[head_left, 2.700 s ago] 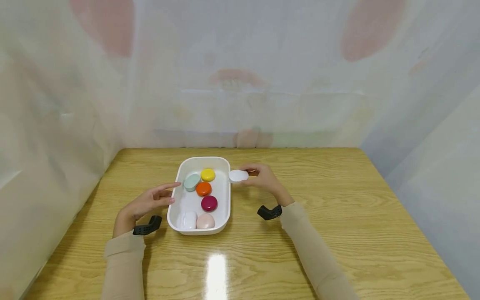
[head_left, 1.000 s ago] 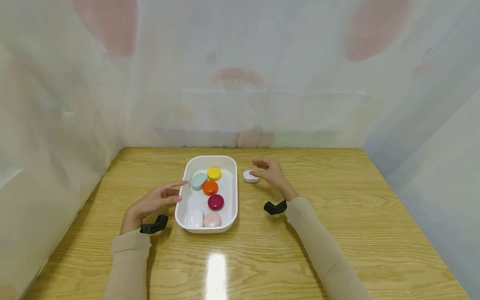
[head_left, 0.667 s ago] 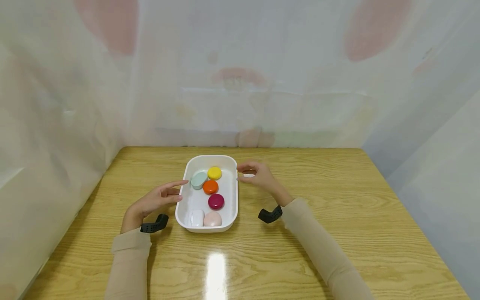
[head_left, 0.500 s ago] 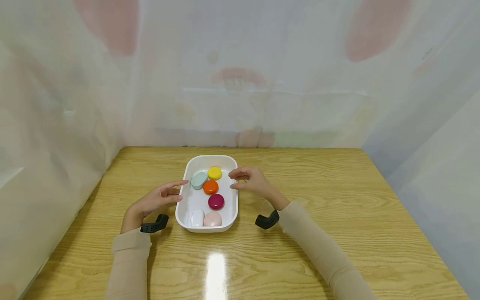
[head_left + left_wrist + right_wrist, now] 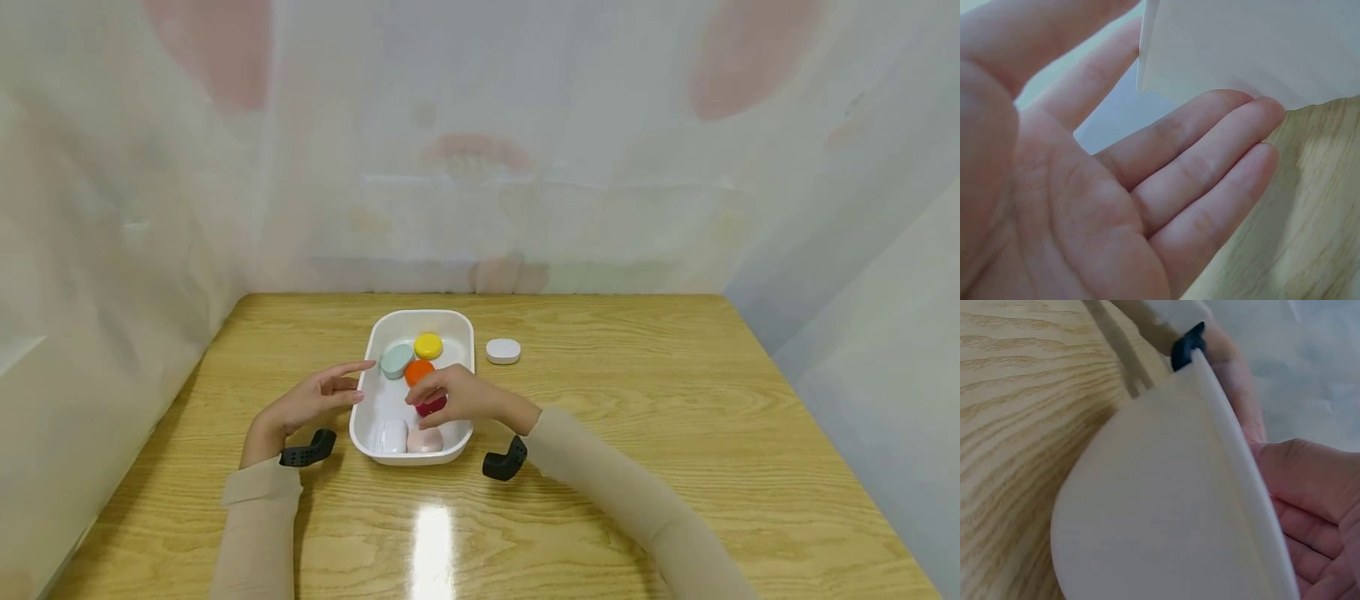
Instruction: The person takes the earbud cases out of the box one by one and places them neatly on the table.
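Observation:
A white box [image 5: 412, 459] stands on the table in the head view. It holds small rounded items: mint oval [image 5: 397, 361], yellow [image 5: 428, 346], orange [image 5: 419, 372], magenta [image 5: 432, 407], white [image 5: 393, 436] and pale pink [image 5: 425, 440]. My left hand [image 5: 303, 406] rests its relaxed fingers at the box's left side, touching the wall in the left wrist view. Over the box, my right hand [image 5: 463, 395] has thumb and fingers apart above the magenta item, partly covering it. The box wall [image 5: 1160, 487] hides its fingertips in the right wrist view.
A white oval item [image 5: 503, 351] lies on the wooden table [image 5: 637, 400], just right of the box. Pale curtains [image 5: 480, 233] hang behind the table and along both sides.
My right hand set the white oval item down right of the box, let go, and moved left and nearer to me, over the magenta item. My left hand stays at the box.

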Action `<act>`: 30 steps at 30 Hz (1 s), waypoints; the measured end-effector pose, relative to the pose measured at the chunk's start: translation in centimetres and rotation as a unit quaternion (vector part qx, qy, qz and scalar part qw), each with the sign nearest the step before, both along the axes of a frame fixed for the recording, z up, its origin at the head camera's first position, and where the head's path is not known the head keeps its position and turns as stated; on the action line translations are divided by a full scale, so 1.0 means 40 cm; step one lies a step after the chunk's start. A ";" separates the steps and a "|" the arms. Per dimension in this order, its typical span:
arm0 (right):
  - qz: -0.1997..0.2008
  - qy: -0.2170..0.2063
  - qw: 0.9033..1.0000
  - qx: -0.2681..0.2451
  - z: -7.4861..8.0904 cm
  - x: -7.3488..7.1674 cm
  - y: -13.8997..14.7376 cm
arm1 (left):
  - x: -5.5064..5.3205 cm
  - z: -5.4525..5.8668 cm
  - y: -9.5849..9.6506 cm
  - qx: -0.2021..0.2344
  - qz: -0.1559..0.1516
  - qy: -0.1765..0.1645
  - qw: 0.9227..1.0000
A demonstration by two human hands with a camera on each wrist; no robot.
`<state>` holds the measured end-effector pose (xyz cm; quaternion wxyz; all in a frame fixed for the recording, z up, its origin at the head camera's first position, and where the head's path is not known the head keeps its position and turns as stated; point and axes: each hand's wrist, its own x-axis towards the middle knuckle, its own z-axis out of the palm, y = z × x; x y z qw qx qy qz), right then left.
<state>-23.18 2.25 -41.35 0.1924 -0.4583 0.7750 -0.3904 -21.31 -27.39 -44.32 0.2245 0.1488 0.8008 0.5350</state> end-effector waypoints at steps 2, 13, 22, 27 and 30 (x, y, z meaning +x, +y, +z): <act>0.012 0.008 1.000 0.027 0.003 0.008 -0.019 | 0.001 -0.001 -0.002 0.001 -0.002 0.001 1.000; 0.030 0.063 0.991 0.116 -0.001 0.025 -0.094 | 0.003 0.003 -0.001 0.019 -0.010 0.000 1.000; 0.034 0.098 0.982 0.161 -0.030 0.031 -0.122 | -0.001 -0.003 -0.002 0.022 -0.014 0.000 1.000; 0.041 0.106 0.978 0.172 -0.037 0.031 -0.125 | 0.001 -0.001 -0.001 0.015 -0.010 0.001 1.000; 0.038 0.107 0.978 0.175 -0.038 0.030 -0.124 | 0.002 0.002 0.001 0.015 -0.008 0.001 1.000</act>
